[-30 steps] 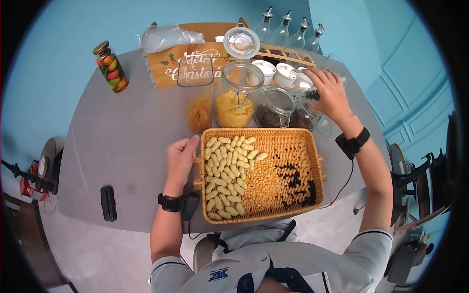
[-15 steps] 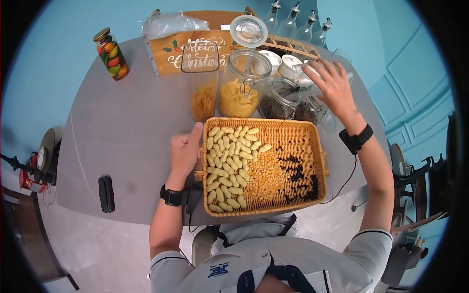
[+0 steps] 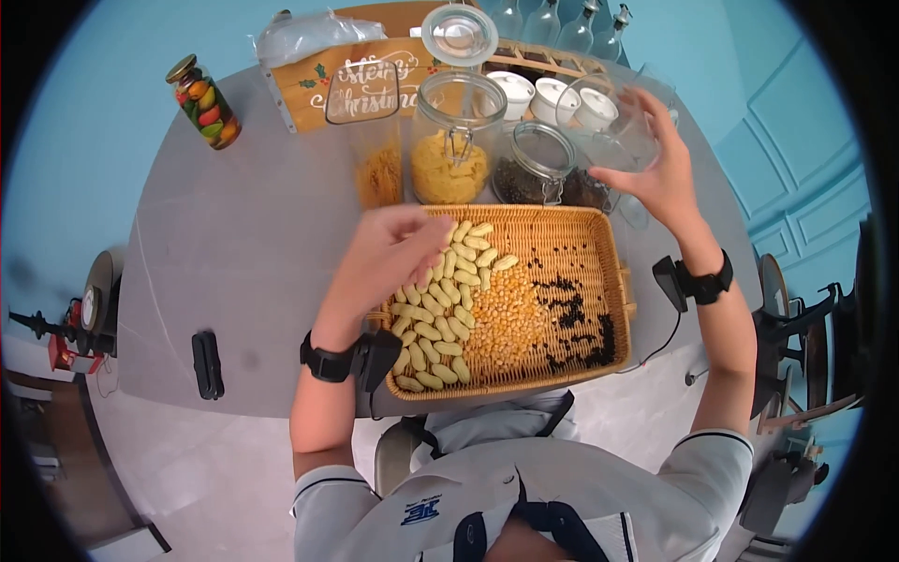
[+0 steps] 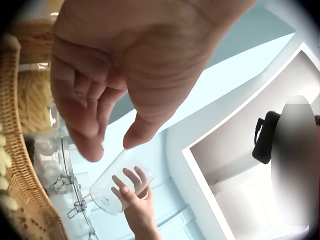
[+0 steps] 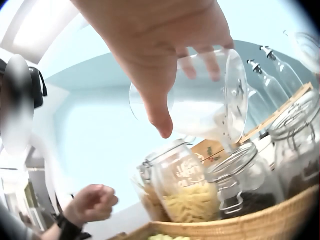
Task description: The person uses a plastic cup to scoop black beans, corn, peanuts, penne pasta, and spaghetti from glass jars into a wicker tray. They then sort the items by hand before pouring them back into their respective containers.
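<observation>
My right hand [image 3: 663, 173] grips a clear see-through cup [image 3: 613, 136] above the jars behind the basket. In the right wrist view the cup lies tilted on its side, with a few dark specks at its rim. My left hand [image 3: 393, 245] is over the left back corner of the wicker basket [image 3: 562, 221], its fingers loosely bent; the left wrist view shows a gap between thumb and fingertips, with nothing held. Inside the basket, peanuts [image 3: 426, 328] lie at left, corn kernels [image 3: 510, 318] in the middle and black beans [image 3: 590, 347] scattered at right.
Behind the basket stand a container of thin pasta [image 3: 379, 178], a pasta jar [image 3: 449, 169] and a clip-top jar of dark contents [image 3: 524, 178]. Farther back are white lidded pots [image 3: 554, 98], glass bottles [image 3: 541, 33] and a wooden crate [image 3: 300, 98]. A tall jar [image 3: 206, 108] stands at left.
My left hand has left the basket's left side and moved right, over the peanuts. The cup in my right hand has turned and come up into clearer sight; the dark contents seen earlier no longer show.
</observation>
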Motion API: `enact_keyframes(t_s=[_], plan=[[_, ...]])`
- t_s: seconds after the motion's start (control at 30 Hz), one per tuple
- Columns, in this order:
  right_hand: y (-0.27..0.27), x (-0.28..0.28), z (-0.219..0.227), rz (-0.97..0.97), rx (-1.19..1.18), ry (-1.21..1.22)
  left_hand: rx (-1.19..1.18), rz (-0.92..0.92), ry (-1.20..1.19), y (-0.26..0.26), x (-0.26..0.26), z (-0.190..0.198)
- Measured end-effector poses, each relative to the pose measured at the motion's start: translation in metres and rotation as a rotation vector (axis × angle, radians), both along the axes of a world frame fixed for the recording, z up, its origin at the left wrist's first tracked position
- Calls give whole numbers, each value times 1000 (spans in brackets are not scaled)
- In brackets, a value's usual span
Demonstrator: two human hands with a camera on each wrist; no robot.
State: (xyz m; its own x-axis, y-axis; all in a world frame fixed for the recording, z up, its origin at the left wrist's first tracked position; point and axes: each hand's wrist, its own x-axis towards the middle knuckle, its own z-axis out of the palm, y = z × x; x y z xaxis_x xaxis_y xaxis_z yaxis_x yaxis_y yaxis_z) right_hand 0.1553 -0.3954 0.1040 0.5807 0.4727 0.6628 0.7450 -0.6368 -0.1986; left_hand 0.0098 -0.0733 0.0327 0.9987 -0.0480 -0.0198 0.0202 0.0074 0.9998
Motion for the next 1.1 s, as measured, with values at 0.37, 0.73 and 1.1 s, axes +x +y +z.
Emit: enact_keyframes(t_s=[0.37,0.73,1.1], plan=[[31,-82,-30,401,217,769,193,-273,-446,-48,37,-7],[-16,-83,-62,258,9,804,181,-260,-446,-55,39,7],[-36,-90,-113,308,-590,634,334,-216,-511,-52,41,8]])
